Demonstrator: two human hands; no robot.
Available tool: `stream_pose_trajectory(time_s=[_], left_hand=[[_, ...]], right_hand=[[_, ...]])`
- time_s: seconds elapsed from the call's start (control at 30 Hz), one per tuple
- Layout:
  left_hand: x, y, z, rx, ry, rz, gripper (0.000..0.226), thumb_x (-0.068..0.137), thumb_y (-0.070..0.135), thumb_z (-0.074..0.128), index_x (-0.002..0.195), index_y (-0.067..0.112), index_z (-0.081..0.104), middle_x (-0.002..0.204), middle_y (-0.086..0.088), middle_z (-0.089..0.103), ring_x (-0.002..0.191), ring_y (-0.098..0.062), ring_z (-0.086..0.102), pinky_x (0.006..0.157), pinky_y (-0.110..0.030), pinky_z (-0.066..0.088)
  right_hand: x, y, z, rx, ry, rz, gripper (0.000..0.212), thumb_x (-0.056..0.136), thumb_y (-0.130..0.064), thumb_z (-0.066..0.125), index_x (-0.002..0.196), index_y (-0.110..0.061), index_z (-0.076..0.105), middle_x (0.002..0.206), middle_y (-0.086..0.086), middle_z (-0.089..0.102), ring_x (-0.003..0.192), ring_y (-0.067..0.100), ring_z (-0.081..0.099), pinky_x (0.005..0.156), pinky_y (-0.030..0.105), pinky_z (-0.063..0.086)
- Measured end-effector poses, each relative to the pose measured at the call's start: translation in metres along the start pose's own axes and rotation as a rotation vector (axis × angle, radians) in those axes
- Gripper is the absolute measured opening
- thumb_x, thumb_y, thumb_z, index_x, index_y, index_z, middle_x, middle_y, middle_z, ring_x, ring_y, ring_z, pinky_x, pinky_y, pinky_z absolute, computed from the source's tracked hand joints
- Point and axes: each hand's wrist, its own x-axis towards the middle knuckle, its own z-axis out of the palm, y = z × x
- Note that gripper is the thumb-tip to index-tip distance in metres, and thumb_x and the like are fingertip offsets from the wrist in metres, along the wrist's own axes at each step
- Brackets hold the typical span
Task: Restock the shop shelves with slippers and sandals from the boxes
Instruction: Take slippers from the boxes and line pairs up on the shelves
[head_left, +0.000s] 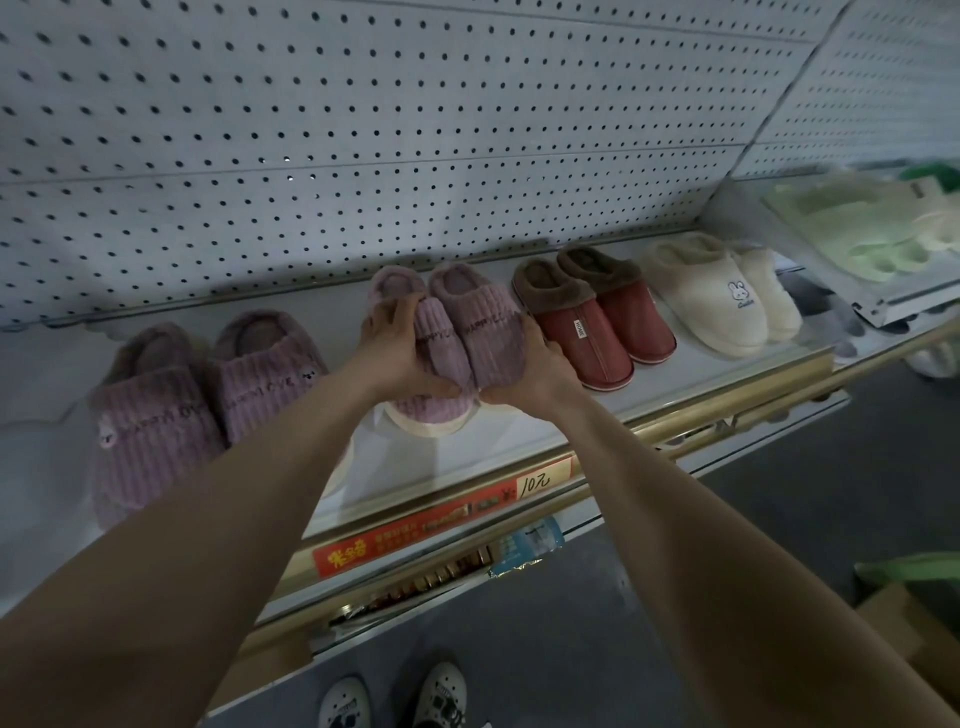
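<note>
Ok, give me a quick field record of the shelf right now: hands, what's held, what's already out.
left hand: grips the held pair from its left
right hand: grips it from its right
held pair: purple slippers, side by side, above the shelf
under it: another slipper, white sole showing
shelf row, left to right: purple pair, held pair, red pair, cream pair
price tag: on shelf's front edge

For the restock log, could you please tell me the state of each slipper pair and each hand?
Middle purple pair, squeezed together between both hands.
Left hand, gripping that pair's left side.
Right hand, gripping its right side.
Left purple pair, resting on shelf, untouched.
Red pair, resting on shelf, untouched.
Cream pair, resting on shelf, untouched.
</note>
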Motion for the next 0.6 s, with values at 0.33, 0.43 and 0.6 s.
stream_pose_trajectory(time_s=[0.33, 0.43, 0.6], left_hand=[[-0.004, 0.016, -0.002, 0.094, 0.081, 0.051, 0.136, 0.039, 0.082, 0.066, 0.149, 0.032, 0.004, 0.154, -0.015, 0.015, 0.144, -0.039, 0.009, 0.117, -0.053, 0.019], [-0.004, 0.036, 0.001, 0.098, 0.214, 0.17, 0.103, 0.063, 0.067, 0.072, 0.146, 0.024, 0.027, 0.143, -0.015, 0.034, 0.136, -0.036, 0.027, 0.113, -0.05, 0.028], [0.004, 0.092, 0.013, 0.131, 0.241, 0.273, 0.069, 0.082, 0.036, 0.069, 0.142, 0.015, 0.041, 0.142, -0.013, 0.043, 0.129, -0.035, 0.041, 0.098, -0.043, 0.039]], right_hand=[[-0.014, 0.005, -0.01, 0.002, 0.08, 0.007, 0.106, 0.07, -0.06, 0.076, 0.153, -0.028, 0.02, 0.141, 0.015, 0.047, 0.126, 0.037, 0.049, 0.104, 0.042, 0.042], [-0.019, 0.013, -0.022, -0.019, 0.323, -0.04, 0.06, 0.086, -0.05, 0.061, 0.138, -0.025, 0.046, 0.126, 0.01, 0.061, 0.114, 0.034, 0.058, 0.09, 0.04, 0.049], [-0.023, 0.048, -0.058, -0.048, 0.473, -0.052, 0.042, 0.092, -0.03, 0.053, 0.134, -0.027, 0.052, 0.122, 0.008, 0.062, 0.11, 0.031, 0.059, 0.089, 0.04, 0.049]])
